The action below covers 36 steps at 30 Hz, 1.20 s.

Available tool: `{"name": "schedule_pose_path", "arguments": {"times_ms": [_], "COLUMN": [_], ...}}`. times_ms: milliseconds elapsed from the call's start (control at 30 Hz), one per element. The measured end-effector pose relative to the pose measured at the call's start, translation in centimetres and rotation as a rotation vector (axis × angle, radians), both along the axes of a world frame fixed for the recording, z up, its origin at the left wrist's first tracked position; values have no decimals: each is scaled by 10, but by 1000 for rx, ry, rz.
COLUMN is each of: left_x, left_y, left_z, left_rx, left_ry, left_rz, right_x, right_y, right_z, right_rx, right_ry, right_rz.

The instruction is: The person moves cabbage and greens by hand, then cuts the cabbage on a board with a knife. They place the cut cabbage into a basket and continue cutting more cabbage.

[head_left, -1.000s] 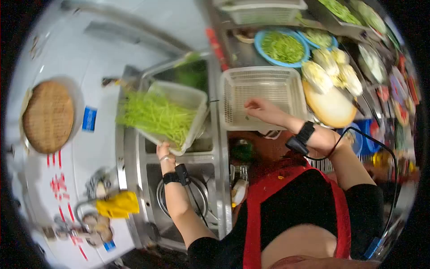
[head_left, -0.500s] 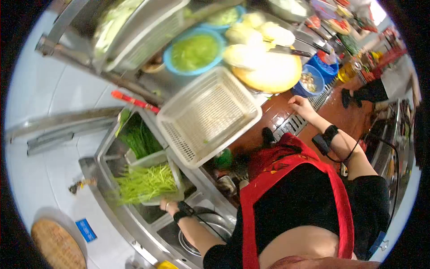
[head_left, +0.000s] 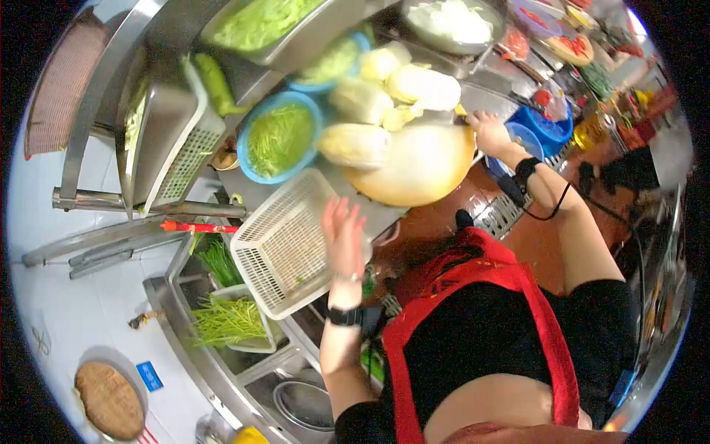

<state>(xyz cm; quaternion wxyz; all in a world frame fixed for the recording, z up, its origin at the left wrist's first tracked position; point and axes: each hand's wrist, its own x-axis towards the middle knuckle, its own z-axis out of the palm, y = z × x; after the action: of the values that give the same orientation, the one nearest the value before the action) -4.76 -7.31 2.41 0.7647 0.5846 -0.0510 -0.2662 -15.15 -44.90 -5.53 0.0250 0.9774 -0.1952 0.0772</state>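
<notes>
My left hand (head_left: 343, 237), blurred, is raised with its fingers spread and holds nothing. It overlaps the right side of a white perforated basket (head_left: 277, 248), whose inside is bare apart from small green scraps. My right hand (head_left: 491, 136) is at the right edge of a round cutting board (head_left: 418, 166). Its fingers are bent over the spot where a knife's dark handle (head_left: 446, 117) lies, and I cannot tell whether they grip it. Pale cabbages (head_left: 355, 144) rest on and behind the board.
Left of the board is a blue bowl (head_left: 281, 140) of shredded greens. A sink holds a tray of cut green stalks (head_left: 233, 322). Blue buckets (head_left: 551, 126) stand right of the board. Farther back is a metal bowl (head_left: 455, 26) of white pieces.
My left hand has left the tray of green stalks and risen to the white basket. My right hand has moved from beside the bucket up to the board's edge. The view has shifted.
</notes>
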Motion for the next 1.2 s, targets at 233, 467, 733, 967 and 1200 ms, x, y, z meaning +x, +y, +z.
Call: {"name": "schedule_pose_path", "arguments": {"times_ms": [233,467,733,967,1200], "left_x": [85,103,-22,-31,-19], "left_y": [-136,-137,-159,-160,-188], "left_z": [-60,-72,-41,-60,-48], "left_rx": [109,298,327,220,301], "left_ry": [220,169,445,494,436], "left_rz": [390,569,614,476,663], "right_x": [21,4,-31,-46,-69], "right_y": [-46,-42,-52,-38,-35], "right_z": [-4,12,22,41,70], "right_rx": [283,773,1193,910,771], "right_ry": [260,234,267,298,80], "right_rz": [291,378,345,365,498]}}
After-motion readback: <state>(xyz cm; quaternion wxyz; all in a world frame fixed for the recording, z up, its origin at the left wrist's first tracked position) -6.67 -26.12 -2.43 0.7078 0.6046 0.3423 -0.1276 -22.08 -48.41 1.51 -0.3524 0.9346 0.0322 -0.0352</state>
